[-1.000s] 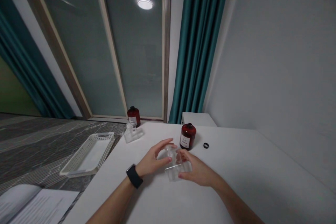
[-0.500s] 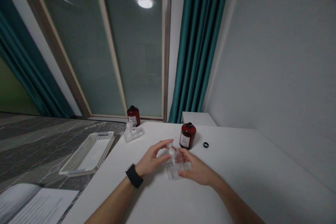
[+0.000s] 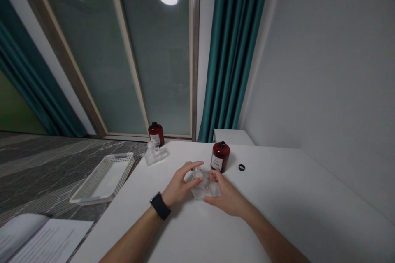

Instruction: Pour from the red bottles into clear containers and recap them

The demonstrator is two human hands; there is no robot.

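Over the white table, my right hand (image 3: 226, 197) grips a clear, boxy plastic bottle (image 3: 206, 191) from its right side, thumb at the near edge. My left hand (image 3: 180, 185) pinches a clear pump head (image 3: 198, 169) between thumb and fingers, close against that bottle. Whether the two parts are joined is blurred and partly covered by fingers. Just beyond my right fingertips stands a dark red-brown bottle (image 3: 221, 157) with a white label and a black top. A small black ring (image 3: 241, 167) lies to its right.
At the table's (image 3: 197, 238) far left corner are a second red-brown bottle (image 3: 156, 134) and another clear bottle with a pump (image 3: 156, 156). Left of the table sit a white perforated basket (image 3: 83, 201) and an open book (image 3: 55, 238). A white cabinet (image 3: 233, 136) stands behind.
The clear bottle has tilted and risen slightly between my hands. My left hand's pump head has shifted a little up and left with it. The other objects stay in place.
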